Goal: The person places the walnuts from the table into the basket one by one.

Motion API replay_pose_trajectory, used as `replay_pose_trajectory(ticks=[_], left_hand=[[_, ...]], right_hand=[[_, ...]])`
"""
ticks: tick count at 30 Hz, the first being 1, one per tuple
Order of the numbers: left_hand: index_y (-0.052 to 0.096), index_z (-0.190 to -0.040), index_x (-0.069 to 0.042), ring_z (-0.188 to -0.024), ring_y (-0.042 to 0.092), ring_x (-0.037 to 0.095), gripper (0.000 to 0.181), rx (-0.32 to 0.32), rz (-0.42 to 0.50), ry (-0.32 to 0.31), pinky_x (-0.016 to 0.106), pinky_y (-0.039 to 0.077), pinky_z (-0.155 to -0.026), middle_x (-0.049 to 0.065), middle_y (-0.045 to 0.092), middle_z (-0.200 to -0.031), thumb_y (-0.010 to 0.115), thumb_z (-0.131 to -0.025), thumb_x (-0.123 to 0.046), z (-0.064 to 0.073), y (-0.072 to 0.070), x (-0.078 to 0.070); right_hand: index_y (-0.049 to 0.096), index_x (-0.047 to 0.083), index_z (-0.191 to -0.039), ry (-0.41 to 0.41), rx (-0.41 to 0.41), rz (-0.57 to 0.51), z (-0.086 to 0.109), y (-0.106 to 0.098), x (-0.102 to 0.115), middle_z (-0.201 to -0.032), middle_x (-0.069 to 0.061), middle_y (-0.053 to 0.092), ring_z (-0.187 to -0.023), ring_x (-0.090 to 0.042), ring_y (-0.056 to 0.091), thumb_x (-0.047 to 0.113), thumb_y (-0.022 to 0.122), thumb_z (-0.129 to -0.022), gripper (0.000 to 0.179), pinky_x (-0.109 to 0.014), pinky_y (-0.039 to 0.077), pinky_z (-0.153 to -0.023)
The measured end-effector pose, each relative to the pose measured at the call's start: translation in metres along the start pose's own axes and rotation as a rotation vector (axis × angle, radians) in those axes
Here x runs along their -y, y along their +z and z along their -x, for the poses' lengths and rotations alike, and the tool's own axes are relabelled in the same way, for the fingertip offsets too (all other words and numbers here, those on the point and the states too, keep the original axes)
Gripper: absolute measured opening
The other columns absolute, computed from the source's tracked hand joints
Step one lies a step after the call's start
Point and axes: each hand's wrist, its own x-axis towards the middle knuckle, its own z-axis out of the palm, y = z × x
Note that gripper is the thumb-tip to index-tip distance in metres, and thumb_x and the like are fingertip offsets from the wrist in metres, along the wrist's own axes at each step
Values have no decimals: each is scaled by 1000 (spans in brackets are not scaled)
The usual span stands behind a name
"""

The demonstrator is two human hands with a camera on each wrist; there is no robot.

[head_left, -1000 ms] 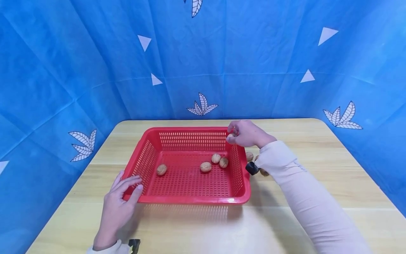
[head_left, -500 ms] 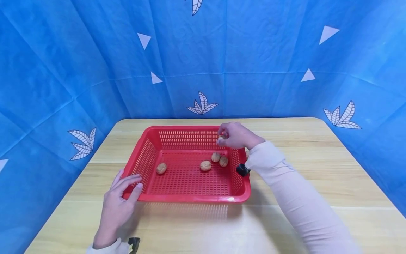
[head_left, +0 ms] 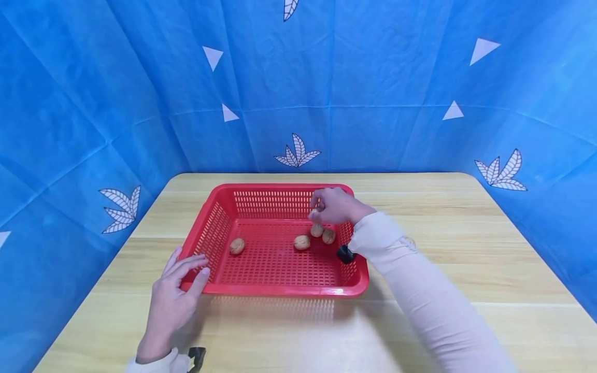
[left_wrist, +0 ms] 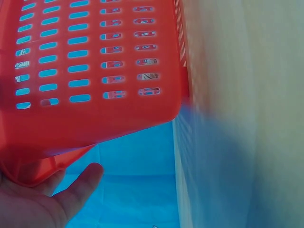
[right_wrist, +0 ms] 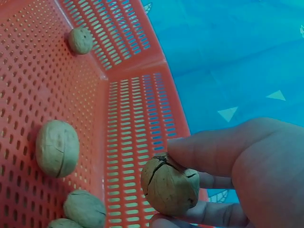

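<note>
My right hand [head_left: 333, 204] pinches a walnut [right_wrist: 170, 185] between thumb and fingertips, inside the red plastic basket [head_left: 280, 291] near its far right corner. The shell of this walnut shows dark cracks in the right wrist view. Below the hand, a walnut [head_left: 317, 230], a second walnut [head_left: 328, 237] and a third walnut [head_left: 302, 242] lie close together on the basket floor. Another walnut [head_left: 237, 246] sits apart at the left. At the basket's near left corner, my left hand [head_left: 174, 298] holds the rim, its fingers over the edge; the left wrist view hides their tips.
The basket stands on a pale wooden table [head_left: 466, 269]. On the table to its right, a walnut [head_left: 410, 241] shows partly past the right sleeve [head_left: 420, 280]. A blue printed cloth [head_left: 373, 77] hangs behind and along the sides.
My right hand has carried the pinched walnut from over the basket's right rim leftward and down into the basket. My left hand has stayed at the near left corner.
</note>
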Motion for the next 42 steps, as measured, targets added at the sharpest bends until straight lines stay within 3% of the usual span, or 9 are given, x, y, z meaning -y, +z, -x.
replay_pose_trajectory(ticks=[6, 12, 15, 26, 32, 42], left_hand=[[69, -112, 1, -139, 28, 40, 27, 1, 2, 9, 67, 27, -105, 20, 64, -120, 69, -89, -14, -1, 0, 1], [67, -116, -1, -141, 25, 37, 30, 27, -36, -48, 70, 32, -99, 19, 63, -123, 69, -89, -15, 3, -2, 2], [67, -116, 0, -141, 25, 37, 30, 27, -29, -44, 70, 31, -100, 19, 62, -123, 69, -89, -14, 2, -1, 2], [69, -112, 0, -139, 30, 39, 28, -8, 5, 19, 69, 31, -101, 20, 65, -119, 71, -87, -11, 1, -1, 1], [69, -112, 0, -139, 29, 39, 28, -10, 5, 17, 68, 30, -103, 19, 64, -120, 71, -87, -12, 1, 0, 2], [69, -112, 0, -139, 28, 39, 27, -9, 1, 11, 66, 26, -106, 19, 64, -120, 70, -88, -13, 1, 2, 4]], right_hand=[[61, 13, -101, 36, 58, -56, -2, 7, 1, -82, -7, 63, -76, -21, 60, 21, 73, -87, 20, -32, 48, -68], [58, 7, -98, 59, 218, -194, 0, 17, 3, -84, -13, 68, -72, -31, 70, 13, 72, -88, 18, -36, 57, -72], [58, 6, -97, 79, 255, -210, 1, 19, 4, -84, -14, 67, -75, -33, 70, 11, 73, -87, 19, -41, 59, -71], [63, 11, -93, 88, 303, -93, 1, 20, 7, -83, -5, 68, -72, -21, 64, 17, 78, -82, 20, -34, 55, -70], [61, 11, -94, 89, 290, -75, 2, 21, 8, -82, -5, 67, -71, -19, 62, 16, 80, -80, 24, -30, 54, -66], [62, 12, -94, 124, 273, -50, 2, 23, 10, -89, -7, 62, -79, -23, 63, 16, 78, -82, 21, -35, 55, -71]])
